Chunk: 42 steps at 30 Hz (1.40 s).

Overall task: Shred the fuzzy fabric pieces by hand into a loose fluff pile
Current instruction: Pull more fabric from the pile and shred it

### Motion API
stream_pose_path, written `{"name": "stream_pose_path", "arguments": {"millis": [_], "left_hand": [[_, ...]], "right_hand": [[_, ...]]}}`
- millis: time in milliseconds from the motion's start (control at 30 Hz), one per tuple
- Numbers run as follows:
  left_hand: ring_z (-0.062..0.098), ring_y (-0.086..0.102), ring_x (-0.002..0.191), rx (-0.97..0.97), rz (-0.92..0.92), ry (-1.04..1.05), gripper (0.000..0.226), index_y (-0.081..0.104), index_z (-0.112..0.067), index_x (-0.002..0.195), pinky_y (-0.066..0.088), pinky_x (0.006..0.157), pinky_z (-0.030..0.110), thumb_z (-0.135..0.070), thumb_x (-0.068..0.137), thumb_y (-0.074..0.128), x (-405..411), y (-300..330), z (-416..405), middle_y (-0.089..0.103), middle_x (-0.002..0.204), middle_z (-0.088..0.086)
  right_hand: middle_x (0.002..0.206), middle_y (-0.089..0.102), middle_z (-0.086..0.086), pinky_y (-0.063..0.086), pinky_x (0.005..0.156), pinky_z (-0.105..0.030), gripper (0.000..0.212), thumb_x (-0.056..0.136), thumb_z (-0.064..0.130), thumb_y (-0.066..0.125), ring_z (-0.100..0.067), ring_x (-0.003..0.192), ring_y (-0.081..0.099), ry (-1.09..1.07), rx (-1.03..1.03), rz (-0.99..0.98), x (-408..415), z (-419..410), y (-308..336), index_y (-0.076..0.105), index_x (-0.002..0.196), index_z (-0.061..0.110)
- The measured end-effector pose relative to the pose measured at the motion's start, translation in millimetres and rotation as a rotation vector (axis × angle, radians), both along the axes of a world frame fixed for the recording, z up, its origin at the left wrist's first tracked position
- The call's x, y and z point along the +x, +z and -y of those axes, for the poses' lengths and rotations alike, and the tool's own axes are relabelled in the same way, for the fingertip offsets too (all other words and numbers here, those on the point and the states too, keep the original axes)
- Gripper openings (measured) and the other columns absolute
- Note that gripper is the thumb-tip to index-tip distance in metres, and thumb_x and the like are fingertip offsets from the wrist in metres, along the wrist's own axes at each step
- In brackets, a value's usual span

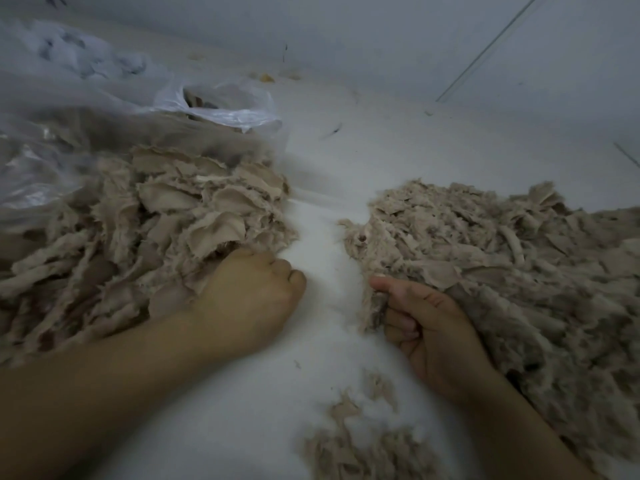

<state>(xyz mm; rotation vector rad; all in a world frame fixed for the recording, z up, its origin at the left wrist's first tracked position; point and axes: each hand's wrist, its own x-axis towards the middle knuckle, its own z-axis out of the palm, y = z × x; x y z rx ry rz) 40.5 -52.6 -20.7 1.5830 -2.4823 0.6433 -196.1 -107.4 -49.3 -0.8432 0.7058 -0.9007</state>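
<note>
A heap of beige fuzzy fabric pieces (166, 216) lies on the left, spilling from a clear plastic bag. A second, finer beige shredded pile (491, 251) spreads across the right. My left hand (249, 296) rests at the near edge of the left heap, its fingers curled under the fabric and hidden. My right hand (429, 327) sits at the left edge of the right pile, thumb and fingers pinched on a tuft of fuzzy fabric (372, 306). White fluff (322, 258) covers the surface between the two piles.
A clear plastic bag (221, 105) with an open mouth lies at the back left, more fabric inside it. A small clump of beige shreds (360, 441) sits at the near centre. A white wall (381, 32) rises behind, with scraps along its base.
</note>
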Motion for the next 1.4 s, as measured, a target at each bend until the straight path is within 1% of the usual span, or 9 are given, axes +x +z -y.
{"name": "stream_pose_path", "arguments": {"millis": [133, 300, 433, 600, 733, 867, 1067, 1233, 1400], "left_hand": [[0.025, 0.062, 0.06, 0.074, -0.277, 0.092, 0.039, 0.061, -0.017, 0.081, 0.037, 0.047, 0.027, -0.049, 0.092, 0.042, -39, -4, 4, 0.062, 0.069, 0.002], [0.025, 0.061, 0.086, 0.283, -0.768, 0.253, 0.036, 0.046, -0.018, 0.124, 0.048, 0.065, 0.034, -0.036, 0.094, 0.049, -71, -11, 41, 0.06, 0.096, 0.0], [0.013, 0.058, 0.076, 0.273, -0.9, 0.381, 0.025, 0.055, -0.03, 0.091, 0.036, 0.059, 0.028, -0.053, 0.092, 0.045, -82, -21, 47, 0.06, 0.076, -0.012], [0.0, 0.054, 0.059, 0.395, -0.975, 0.239, 0.053, 0.053, -0.027, 0.071, 0.036, 0.05, 0.018, -0.079, 0.067, 0.05, -73, -23, 36, 0.06, 0.063, -0.018], [-0.002, 0.054, 0.059, 0.433, -0.979, 0.191, 0.021, 0.063, -0.031, 0.071, 0.043, 0.058, 0.022, -0.047, 0.076, 0.075, -70, -28, 37, 0.059, 0.063, -0.021], [-0.005, 0.045, 0.046, 0.449, -1.487, 0.023, 0.02, 0.065, -0.015, 0.071, 0.037, 0.05, 0.014, -0.007, 0.09, 0.066, -67, -22, 39, 0.054, 0.049, -0.018], [0.014, 0.05, 0.057, 0.555, -1.606, -0.075, 0.016, 0.058, 0.0, 0.079, 0.041, 0.059, 0.026, 0.0, 0.095, 0.056, -69, -17, 36, 0.056, 0.062, -0.003], [0.021, 0.06, 0.08, 0.579, -1.67, -0.178, 0.014, 0.055, 0.005, 0.08, 0.049, 0.076, 0.033, 0.001, 0.092, 0.056, -80, -17, 30, 0.062, 0.086, 0.023], [0.017, 0.059, 0.082, 0.487, -1.821, -0.079, 0.012, 0.057, -0.003, 0.072, 0.049, 0.073, 0.029, 0.001, 0.083, 0.058, -78, -20, 31, 0.063, 0.095, 0.006]], "right_hand": [[0.059, 0.034, 0.003, 0.029, 0.037, -0.014, 0.024, 0.081, 0.016, 0.059, -0.003, 0.044, 0.033, -0.045, 0.124, 0.025, 3, 2, 7, 0.073, 0.086, -0.002], [0.053, 0.031, 0.004, 0.023, 0.031, -0.015, 0.028, 0.1, 0.016, 0.048, -0.003, 0.037, 0.028, -0.091, 0.226, -0.13, 13, 6, 16, 0.061, 0.079, 0.001], [0.05, 0.031, 0.005, 0.022, 0.029, -0.014, 0.034, 0.103, 0.022, 0.044, -0.002, 0.034, 0.027, -0.043, 0.359, -0.139, 13, 16, 24, 0.056, 0.075, 0.006], [0.054, 0.032, 0.004, 0.022, 0.029, -0.014, 0.03, 0.102, 0.02, 0.043, -0.002, 0.036, 0.026, -0.028, 0.345, -0.062, 9, 18, 19, 0.054, 0.077, 0.008], [0.055, 0.031, 0.004, 0.021, 0.031, -0.014, 0.017, 0.092, 0.018, 0.052, -0.002, 0.037, 0.025, 0.001, 0.252, -0.013, 8, 20, 19, 0.062, 0.088, 0.005], [0.055, 0.035, 0.003, 0.021, 0.032, -0.014, 0.031, 0.081, 0.025, 0.058, -0.003, 0.037, 0.027, 0.117, 0.191, -0.065, 3, 19, 18, 0.072, 0.105, 0.011], [0.059, 0.036, -0.002, 0.027, 0.036, -0.016, 0.043, 0.087, 0.024, 0.055, -0.006, 0.041, 0.031, 0.201, 0.121, -0.068, 1, 17, 15, 0.063, 0.128, 0.018], [0.058, 0.038, -0.001, 0.027, 0.034, -0.013, 0.018, 0.093, 0.023, 0.051, -0.005, 0.04, 0.034, 0.142, 0.15, -0.057, 6, 14, 20, 0.058, 0.094, 0.007], [0.06, 0.04, -0.002, 0.027, 0.036, -0.013, 0.033, 0.101, 0.008, 0.044, -0.004, 0.042, 0.035, 0.02, 0.155, -0.035, 8, 11, 18, 0.061, 0.072, 0.008]]}}
